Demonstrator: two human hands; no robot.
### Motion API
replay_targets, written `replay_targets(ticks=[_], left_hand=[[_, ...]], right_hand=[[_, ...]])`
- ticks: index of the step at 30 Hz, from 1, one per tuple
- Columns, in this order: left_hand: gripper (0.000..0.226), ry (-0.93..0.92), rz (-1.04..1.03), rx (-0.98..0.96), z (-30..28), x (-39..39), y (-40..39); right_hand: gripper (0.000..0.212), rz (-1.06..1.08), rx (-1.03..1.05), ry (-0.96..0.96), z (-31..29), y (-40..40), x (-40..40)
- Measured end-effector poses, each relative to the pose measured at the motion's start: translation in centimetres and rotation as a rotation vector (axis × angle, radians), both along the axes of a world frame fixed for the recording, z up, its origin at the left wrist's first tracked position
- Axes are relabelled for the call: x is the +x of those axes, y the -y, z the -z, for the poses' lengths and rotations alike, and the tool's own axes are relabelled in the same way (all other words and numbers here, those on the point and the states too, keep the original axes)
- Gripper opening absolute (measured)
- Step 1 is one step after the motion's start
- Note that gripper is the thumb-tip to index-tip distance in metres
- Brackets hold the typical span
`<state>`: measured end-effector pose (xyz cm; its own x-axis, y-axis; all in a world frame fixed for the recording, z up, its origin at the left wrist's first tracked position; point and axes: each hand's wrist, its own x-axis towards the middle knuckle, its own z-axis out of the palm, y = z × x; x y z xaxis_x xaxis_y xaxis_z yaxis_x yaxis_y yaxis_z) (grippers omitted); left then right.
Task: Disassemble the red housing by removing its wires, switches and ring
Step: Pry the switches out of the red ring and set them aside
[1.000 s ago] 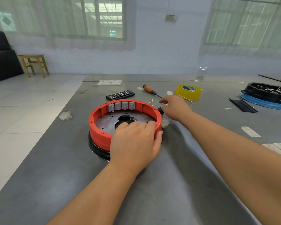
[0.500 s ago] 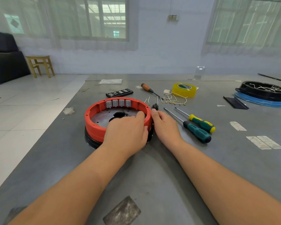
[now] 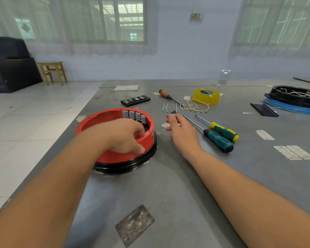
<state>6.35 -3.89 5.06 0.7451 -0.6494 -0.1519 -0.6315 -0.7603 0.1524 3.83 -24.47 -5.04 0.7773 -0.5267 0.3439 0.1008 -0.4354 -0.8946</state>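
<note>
Head view, left hand (image 3: 125, 135) grip clamped on red housing (image 3: 104, 120) (near rim), right hand (image 3: 182, 130) relaxed.

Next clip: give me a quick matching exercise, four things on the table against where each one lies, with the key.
Things:
1. red housing
2. yellow tape roll
3. two green-handled screwdrivers
4. black bit case

Places:
A. just right of the right hand
B. far side, behind the loose wires
C. gripped at its near rim by the left hand
D. just beyond the housing's far rim

Pairs: 1-C, 2-B, 3-A, 4-D
</note>
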Motion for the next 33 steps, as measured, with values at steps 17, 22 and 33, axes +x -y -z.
replay_targets(ticks=[17, 22, 33], left_hand=[[0.033, 0.084, 0.046, -0.176, 2.6, 0.1, 1.6], [0.031, 0.446, -0.006, -0.274, 5.6, -0.2, 2.7], [0.046, 0.836, 0.237, -0.394, 7.6, 3.4, -3.8]], right_hand=[[0.059, -0.079, -0.484, -0.016, -0.2, -1.8, -0.4], [0.051, -0.101, -0.451, 0.048, -0.3, -1.9, -0.9], [0.034, -0.146, -0.573, -0.022, -0.3, -1.4, -1.1]])
